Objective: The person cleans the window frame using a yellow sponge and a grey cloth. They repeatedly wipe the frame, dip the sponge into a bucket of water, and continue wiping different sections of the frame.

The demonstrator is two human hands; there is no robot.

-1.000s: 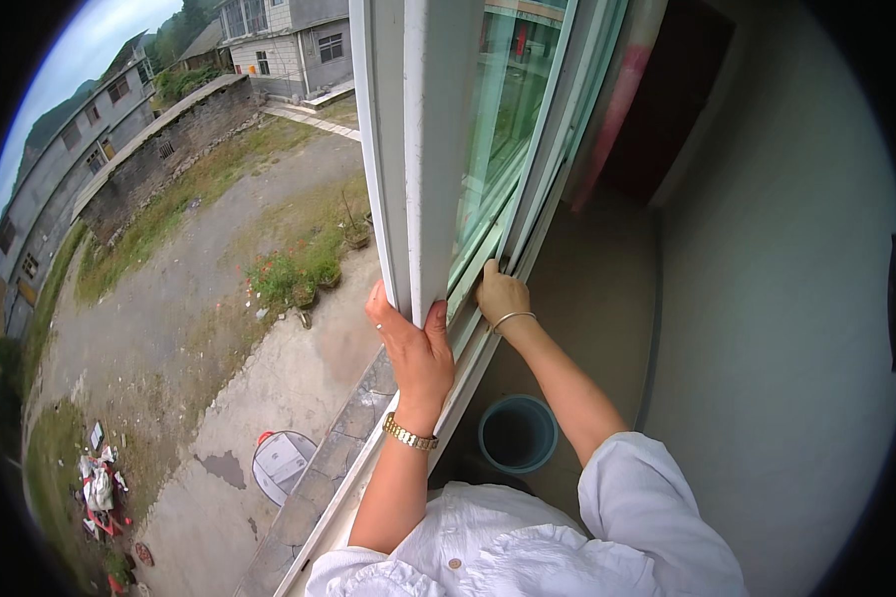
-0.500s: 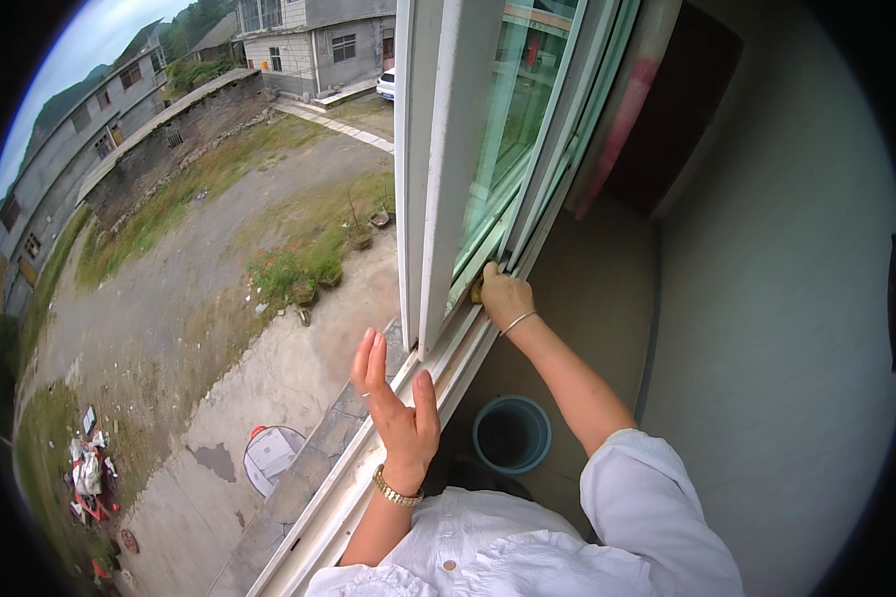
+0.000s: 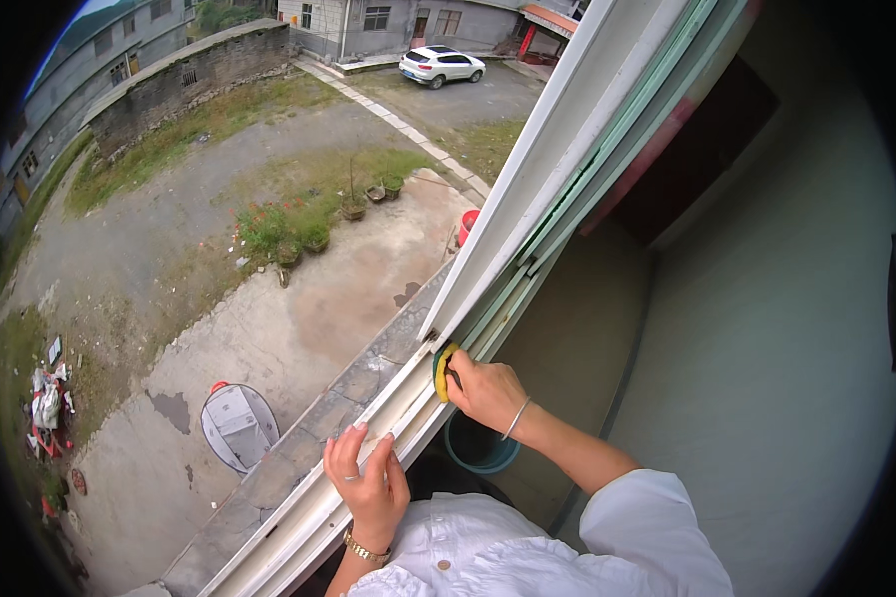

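Head view: sponge on the window track.
Right hand (image 3: 483,390) clamps a yellow sponge (image 3: 440,371) into the window track (image 3: 388,403); left hand (image 3: 366,486), fingers apart, braces on the sill (image 3: 299,512) at lower centre.

This is an upper-floor room of a house, at an open sliding window (image 3: 528,249) with a white frame. Below lies a concrete yard (image 3: 299,318) with potted plants (image 3: 353,204), a stone wall (image 3: 184,85), a parked white car (image 3: 440,65) and neighbouring houses. Plain plastered walls (image 3: 767,348) enclose the room.
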